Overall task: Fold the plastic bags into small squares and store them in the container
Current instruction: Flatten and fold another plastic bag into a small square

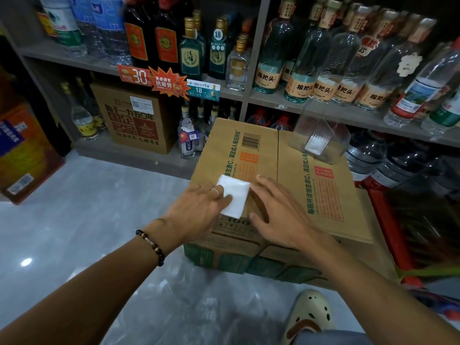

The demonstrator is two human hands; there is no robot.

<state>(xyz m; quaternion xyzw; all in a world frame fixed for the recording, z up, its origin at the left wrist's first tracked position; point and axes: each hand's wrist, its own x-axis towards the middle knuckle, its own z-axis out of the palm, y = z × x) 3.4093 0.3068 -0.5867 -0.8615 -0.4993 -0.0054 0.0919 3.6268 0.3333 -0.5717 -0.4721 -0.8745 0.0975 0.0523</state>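
A white plastic bag (235,195), folded into a small square, lies flat on top of a brown cardboard box (323,195). My left hand (199,207) rests on the square's left edge with straight fingers pressing it down. My right hand (276,210) hovers flat just right of the square, fingers spread, its fingertips near the square's right edge. A clear ribbed plastic container (321,138) stands at the box's far right corner, with a folded white bag inside it.
Shelves (249,95) of glass bottles run behind the box. Another carton (134,115) sits on the lowest shelf at left. Clear plastic bags (189,302) lie on the grey floor near my shoe (308,314). Red crate (388,220) at right.
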